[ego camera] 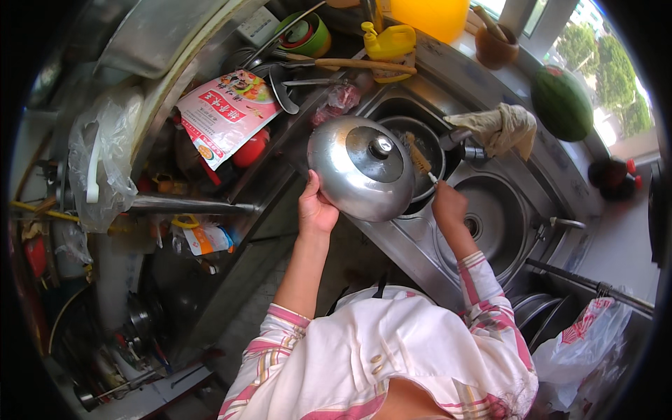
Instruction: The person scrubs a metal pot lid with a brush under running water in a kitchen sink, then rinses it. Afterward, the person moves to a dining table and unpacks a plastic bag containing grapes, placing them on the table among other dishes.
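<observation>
My left hand (318,207) grips the near left rim of a domed metal pot lid (333,163). The lid has a dark centre panel and a black knob (380,147), and its outer side is turned up towards me. In my right hand (450,205) is a scrub brush (418,154) with a pale handle and tan bristles. The brush's head is over a round pan (440,152) in the left sink basin, just right of the lid. Part of that pan is hidden behind the lid.
An empty-looking round sink basin (501,210) with a drain lies to the right. A cloth (506,126) is wrapped on the faucet. Behind the sink stand a yellow pump bottle (391,44), a mortar (493,50) and a watermelon (562,102). A pink food packet (233,113) and ladles lie left.
</observation>
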Motion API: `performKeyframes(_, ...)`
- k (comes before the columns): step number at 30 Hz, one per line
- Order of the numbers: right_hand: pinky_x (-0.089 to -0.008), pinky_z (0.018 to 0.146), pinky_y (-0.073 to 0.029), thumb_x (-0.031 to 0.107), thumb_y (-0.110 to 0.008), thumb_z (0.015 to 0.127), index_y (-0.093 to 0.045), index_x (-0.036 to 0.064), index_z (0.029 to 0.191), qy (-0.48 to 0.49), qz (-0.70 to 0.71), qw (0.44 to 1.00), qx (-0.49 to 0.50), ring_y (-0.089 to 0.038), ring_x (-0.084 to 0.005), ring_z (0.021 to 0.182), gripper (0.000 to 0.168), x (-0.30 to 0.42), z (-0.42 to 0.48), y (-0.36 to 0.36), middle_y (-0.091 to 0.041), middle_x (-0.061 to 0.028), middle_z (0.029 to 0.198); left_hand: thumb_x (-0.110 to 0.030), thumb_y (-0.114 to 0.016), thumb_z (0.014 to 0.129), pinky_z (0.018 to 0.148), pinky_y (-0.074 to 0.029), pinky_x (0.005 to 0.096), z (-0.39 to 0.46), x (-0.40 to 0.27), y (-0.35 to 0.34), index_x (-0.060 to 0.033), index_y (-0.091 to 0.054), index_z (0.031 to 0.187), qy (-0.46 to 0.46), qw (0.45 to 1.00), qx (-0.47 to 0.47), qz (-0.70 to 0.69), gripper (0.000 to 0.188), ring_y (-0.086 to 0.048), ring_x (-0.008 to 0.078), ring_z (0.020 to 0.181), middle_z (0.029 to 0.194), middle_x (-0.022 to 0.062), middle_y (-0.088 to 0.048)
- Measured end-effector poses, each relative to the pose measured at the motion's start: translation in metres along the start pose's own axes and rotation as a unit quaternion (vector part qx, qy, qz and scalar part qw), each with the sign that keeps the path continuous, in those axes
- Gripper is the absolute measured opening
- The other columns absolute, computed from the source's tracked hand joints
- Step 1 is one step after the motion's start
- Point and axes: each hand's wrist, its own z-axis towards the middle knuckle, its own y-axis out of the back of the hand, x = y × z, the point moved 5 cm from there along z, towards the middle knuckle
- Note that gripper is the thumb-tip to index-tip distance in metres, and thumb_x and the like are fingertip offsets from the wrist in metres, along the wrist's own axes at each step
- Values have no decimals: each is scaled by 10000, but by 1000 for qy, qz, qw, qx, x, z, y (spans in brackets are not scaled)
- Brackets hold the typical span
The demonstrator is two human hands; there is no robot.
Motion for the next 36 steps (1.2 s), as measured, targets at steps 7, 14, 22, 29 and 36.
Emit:
performKeyframes(7, -473, 609, -510, 268, -502, 933, -605, 130, 1053, -70, 11, 997, 8, -671, -327, 725, 210, -37, 8, -30, -684, -122, 795, -236, -651, 895, 1058, -390, 412, -9, -2, -1, -56, -576, 1192, 6, 999, 0, 34, 356, -538, 204, 1159, 1200, 46, -612)
performKeyframes(14, -464, 673, -495, 258, -491, 938, -648, 122, 1044, -93, 159, 969, -164, -650, -365, 797, 233, 5, 107, 31, -682, -148, 821, -264, -626, 909, 1098, -345, 452, -22, -13, 4, -19, -503, 1288, 8, 997, -24, 71, 467, -486, 239, 1238, 1312, 80, -550)
performKeyframes(22, -393, 728, -465, 95, -541, 876, -560, 125, 1259, -70, 304, 940, -142, -601, -306, 746, 385, -9, 243, -40, -645, -166, 897, -263, -622, 912, 1093, -350, 447, -3, -4, 9, -32, -528, 1265, 16, 996, -32, 85, 432, -498, 230, 1228, 1289, 69, -571)
performKeyframes(29, -438, 735, -485, 141, -555, 861, -578, 127, 1215, -58, 245, 957, -144, -627, -376, 794, 355, 15, 205, 7, -660, -200, 915, -249, -609, 924, 1081, -362, 445, 8, -4, 4, -42, -544, 1243, 26, 996, -25, 77, 386, -513, 224, 1207, 1266, 63, -584)
performKeyframes(36, -459, 746, -500, 199, -561, 863, -607, 90, 1136, -55, 92, 994, 22, -652, -376, 842, 297, -27, 222, -22, -678, -183, 916, -241, -608, 924, 1071, -376, 437, 23, 9, -11, -62, -557, 1232, 36, 996, -19, 81, 360, -518, 216, 1197, 1256, 57, -588)
